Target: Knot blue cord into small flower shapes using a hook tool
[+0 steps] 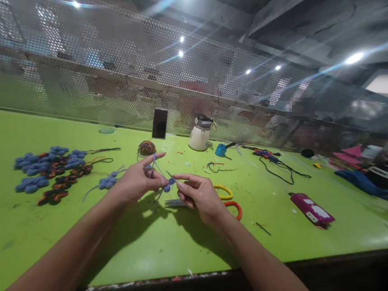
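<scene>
A small piece of blue-purple crochet [167, 186] is held between both hands above the green table. My left hand [141, 177] pinches its left side between thumb and a finger, with blue yarn running up over the raised index finger. My right hand [199, 193] is closed on a thin crochet hook [169, 173], whose tip meets the crochet piece. Scissors with yellow and orange handles [236, 208] lie partly hidden under my right hand. Left of my left hand rests a blue crochet flower [108, 181] with loose yarn ends.
Blue flowers [31, 184] and dark orange ones [57, 192] lie at left. Behind are a yarn ball [146, 148], a phone [159, 123], a white jar [200, 136] and a blue pot [220, 150]. A purple device [311, 210] and black cord [282, 167] are at right.
</scene>
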Demonstrator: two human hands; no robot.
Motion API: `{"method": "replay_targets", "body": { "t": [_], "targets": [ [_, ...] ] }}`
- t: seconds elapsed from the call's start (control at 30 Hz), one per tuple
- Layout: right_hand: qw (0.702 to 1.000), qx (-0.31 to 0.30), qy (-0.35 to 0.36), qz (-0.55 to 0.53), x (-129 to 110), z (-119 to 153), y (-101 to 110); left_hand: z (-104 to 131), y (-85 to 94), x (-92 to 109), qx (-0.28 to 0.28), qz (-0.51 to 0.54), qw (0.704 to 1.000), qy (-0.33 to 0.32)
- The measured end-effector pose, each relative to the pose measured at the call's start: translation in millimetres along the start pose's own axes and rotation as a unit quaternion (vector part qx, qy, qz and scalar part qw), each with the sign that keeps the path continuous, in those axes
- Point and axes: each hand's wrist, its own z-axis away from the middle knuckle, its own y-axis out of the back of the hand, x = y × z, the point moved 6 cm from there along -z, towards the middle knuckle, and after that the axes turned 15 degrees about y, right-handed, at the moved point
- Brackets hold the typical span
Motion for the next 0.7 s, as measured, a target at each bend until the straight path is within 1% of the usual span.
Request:
{"method": "replay_targets", "body": {
  "t": [0.1, 0.2, 0.3, 0.4, 0.53, 0.63, 0.7],
  "targets": [
    [1.000, 0.000, 0.004, 0.006, 0.6, 0.3, 0.5, 3.9, -1.4, 0.7, -0.016, 0.029, 0.999, 0.003],
    [0.999, 0.016, 0.010, 0.032, 3.1, 0.4, 2.5, 5.6, -4.0, 0.1, -0.037, 0.051, 0.998, 0.009],
    [0.994, 0.040, 0.057, 0.083, 2.4, -0.1, 5.0, 3.0, -5.4, -3.8, -0.046, 0.041, 0.998, 0.025],
    [0.984, 0.047, 0.108, 0.131, 0.5, -0.2, 5.7, -0.4, -4.1, -7.3, -0.036, 0.032, 0.998, 0.031],
    [0.972, 0.031, 0.145, 0.181, -2.2, -1.0, 5.3, -1.7, -3.1, -6.6, -0.025, 0.046, 0.999, 0.005],
    [0.968, 0.017, 0.148, 0.203, -4.3, -2.1, 5.4, -2.6, -2.7, -4.8, -0.010, 0.027, 0.999, -0.014],
    [0.969, 0.008, 0.127, 0.210, -3.8, -3.0, 5.8, -3.6, -2.0, -4.3, 0.005, -0.008, 1.000, -0.020]
  ]
}}
